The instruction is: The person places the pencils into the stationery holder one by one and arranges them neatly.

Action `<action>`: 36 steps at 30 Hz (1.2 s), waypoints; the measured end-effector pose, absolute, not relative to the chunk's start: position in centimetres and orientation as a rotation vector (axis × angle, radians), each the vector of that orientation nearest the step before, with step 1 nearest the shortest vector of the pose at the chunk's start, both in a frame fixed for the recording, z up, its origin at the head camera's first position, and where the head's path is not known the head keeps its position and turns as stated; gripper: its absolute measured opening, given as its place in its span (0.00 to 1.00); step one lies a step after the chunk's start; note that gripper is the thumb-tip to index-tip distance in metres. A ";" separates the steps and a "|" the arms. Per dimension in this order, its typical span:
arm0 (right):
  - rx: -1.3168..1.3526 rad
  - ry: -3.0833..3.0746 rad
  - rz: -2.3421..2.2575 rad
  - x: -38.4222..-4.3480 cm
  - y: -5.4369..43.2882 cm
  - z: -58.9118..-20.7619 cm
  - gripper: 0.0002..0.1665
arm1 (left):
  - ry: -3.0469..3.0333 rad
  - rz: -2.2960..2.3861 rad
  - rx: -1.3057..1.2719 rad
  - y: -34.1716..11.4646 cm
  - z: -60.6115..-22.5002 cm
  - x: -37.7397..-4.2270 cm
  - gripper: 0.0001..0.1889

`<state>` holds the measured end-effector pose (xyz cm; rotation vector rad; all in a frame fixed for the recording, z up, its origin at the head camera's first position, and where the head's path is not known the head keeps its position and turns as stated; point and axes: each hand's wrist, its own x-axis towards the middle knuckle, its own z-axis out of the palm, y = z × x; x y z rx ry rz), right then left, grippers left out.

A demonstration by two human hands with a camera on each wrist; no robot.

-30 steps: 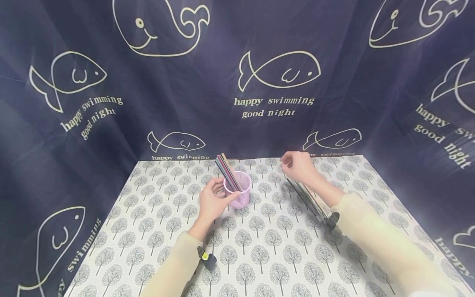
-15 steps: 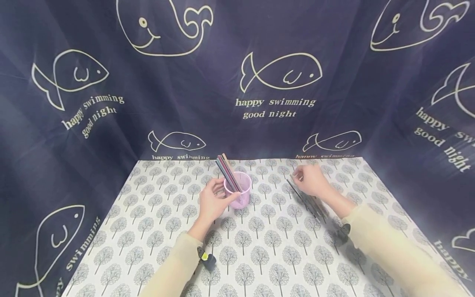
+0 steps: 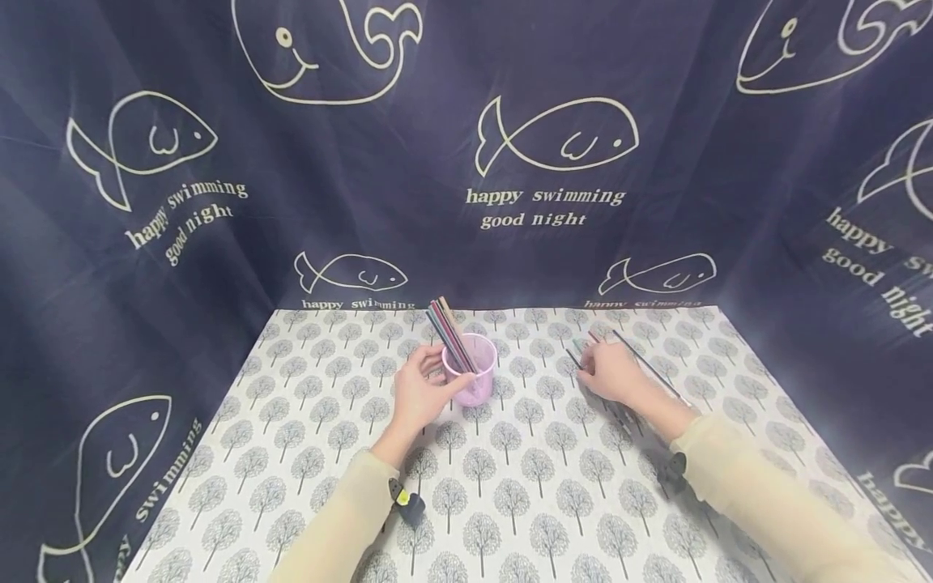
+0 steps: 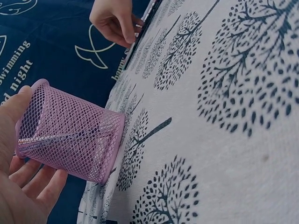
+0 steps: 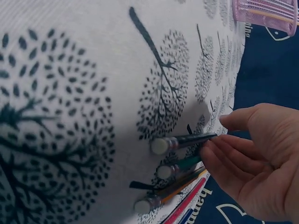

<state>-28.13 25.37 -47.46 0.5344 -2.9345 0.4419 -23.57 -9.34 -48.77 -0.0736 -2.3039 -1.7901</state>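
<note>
My left hand [image 3: 423, 393] grips a pink mesh pencil cup [image 3: 481, 390], thumb at its rim and fingers around its side. Several pencils [image 3: 446, 330] lean inside the cup, tips out over the back left. Over a group of loose pencils on the cloth is my right hand [image 3: 615, 374]. The right wrist view shows its thumb apart from its fingers, near the far end of a black pencil [image 5: 187, 140]. Beside that lie a green pencil [image 5: 184, 164], an orange one [image 5: 175, 192], a red one [image 5: 186, 201] and a blue one [image 5: 188, 215]. White erasers cap the nearer ends.
A white tablecloth [image 3: 510, 502] with grey tree prints covers the table. Dark blue curtains [image 3: 408, 202] with fish drawings hang at the back and sides, close to the table's far edge.
My right hand has come down and nearer from the back of the table onto the loose pencils, which are now spread apart. The left hand and cup have stayed in place.
</note>
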 end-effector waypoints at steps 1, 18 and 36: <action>0.527 -2.935 0.422 -28.2 25.4 -47.6 0.12 | -2.303 -1.790 -0.072 -9.3 -48.8 -23.6 0.36; 0.442 -3.008 0.443 -29.0 24.3 -46.6 0.11 | -2.256 -1.793 -0.094 -9.1 -49.2 -23.7 0.36; 0.460 -2.519 0.965 -30.8 17.7 -38.3 0.08 | -2.255 -1.771 -0.110 -9.2 -48.9 -23.4 0.34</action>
